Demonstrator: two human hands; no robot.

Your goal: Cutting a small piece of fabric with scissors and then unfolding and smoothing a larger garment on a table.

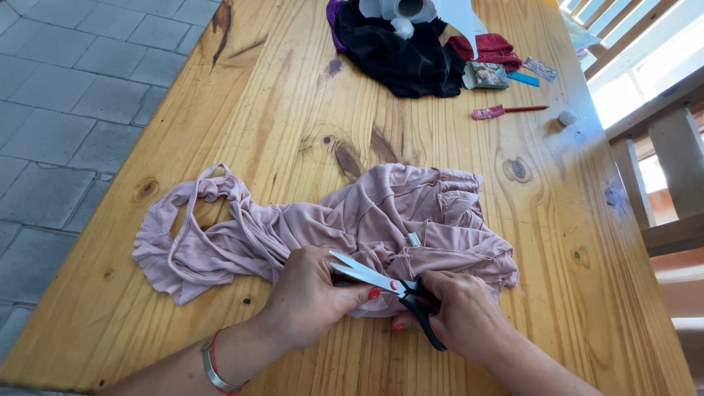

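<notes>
Your right hand point(463, 315) gripping black-handled scissors point(389, 284), blades open, tips pointing to 10 o'clock over pink garment point(381, 220). Your left hand point(312, 293) curled, pressing and pinching the cloth just at 9 o'clock of blades. Garment lies crumpled mid wooden counter point(293, 103), straps trailing toward 9 o'clock. Up at 12 o'clock: black cloth pile point(400, 51). Red pen point(506, 111) at 1 o'clock, well apart from hands.
</notes>
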